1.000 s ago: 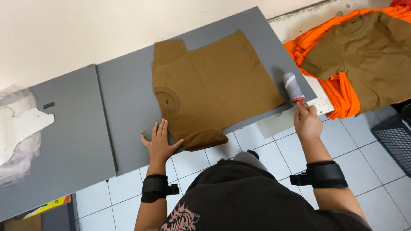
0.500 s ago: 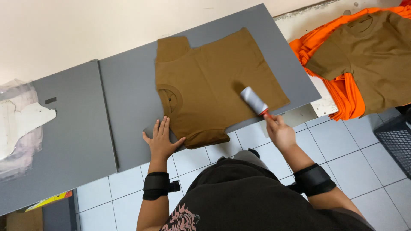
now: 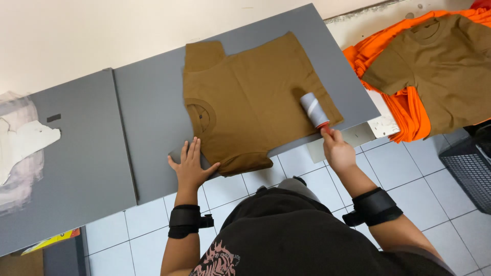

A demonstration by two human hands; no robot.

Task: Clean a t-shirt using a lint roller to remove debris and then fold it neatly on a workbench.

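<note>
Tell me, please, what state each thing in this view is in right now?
Brown T-shirt: spread flat on the grey table.
Lint roller: resting on the shirt's lower part.
Right hand: gripping the roller's handle.
Left hand: open, flat at the shirt's sleeve edge.
Second brown T-shirt: lying on the orange garment pile.
White garments: heaped, crumpled.

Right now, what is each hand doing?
Left hand: open, flat at the brown T-shirt edge.
Right hand: closed, holding the lint roller.
</note>
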